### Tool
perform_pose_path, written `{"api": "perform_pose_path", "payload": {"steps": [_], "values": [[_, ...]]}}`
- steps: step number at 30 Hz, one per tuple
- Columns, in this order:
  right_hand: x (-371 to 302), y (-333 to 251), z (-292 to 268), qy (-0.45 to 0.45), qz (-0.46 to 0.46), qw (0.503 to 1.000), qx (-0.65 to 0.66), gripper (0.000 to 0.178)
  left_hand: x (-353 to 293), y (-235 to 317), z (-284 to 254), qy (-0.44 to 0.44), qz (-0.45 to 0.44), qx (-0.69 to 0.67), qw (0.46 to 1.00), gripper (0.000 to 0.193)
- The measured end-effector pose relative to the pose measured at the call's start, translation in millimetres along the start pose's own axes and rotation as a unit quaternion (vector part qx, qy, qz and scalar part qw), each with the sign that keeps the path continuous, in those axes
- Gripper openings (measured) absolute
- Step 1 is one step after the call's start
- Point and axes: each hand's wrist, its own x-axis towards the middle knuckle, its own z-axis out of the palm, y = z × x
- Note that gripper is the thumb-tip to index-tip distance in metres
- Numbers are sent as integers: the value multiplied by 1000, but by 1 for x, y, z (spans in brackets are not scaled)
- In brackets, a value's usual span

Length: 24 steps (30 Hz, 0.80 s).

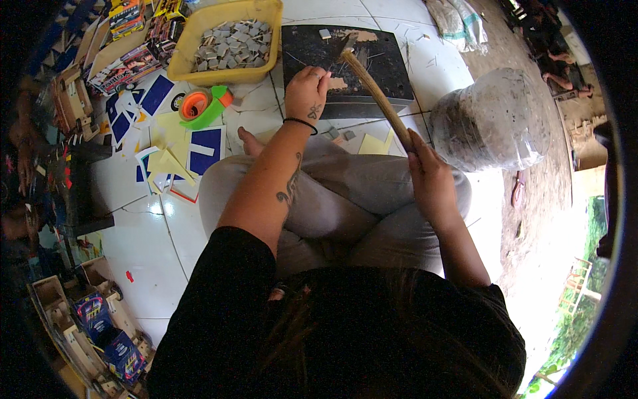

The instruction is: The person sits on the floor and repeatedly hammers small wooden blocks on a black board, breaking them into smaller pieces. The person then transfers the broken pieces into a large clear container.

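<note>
A black shirt is nearest. The right hand clenches its fingers round a hammer, head above the block; over the block's near left corner, whether the left hand's fingers grasp anything, I cannot tell.

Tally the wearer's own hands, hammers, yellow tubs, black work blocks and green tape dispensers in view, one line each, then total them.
Left hand and right hand: 2
Hammer: 1
Yellow tub: 1
Black work block: 1
Green tape dispenser: 1
Total: 6
</note>
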Motion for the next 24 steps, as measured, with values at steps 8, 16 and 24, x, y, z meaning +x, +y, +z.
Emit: {"api": "perform_pose_path", "payload": {"steps": [8,16,24], "values": [[-1,2,1,3,-14,999,42,37,-2,-3,4,10,6,-1,1000,13],[0,4,3,9,1,997,75,36,-2,0,1,-3,-13,-6,1000,13],[3,7,5,13,-22,997,70,36,-3,1,0,-8,-16,2,1000,12]]}}
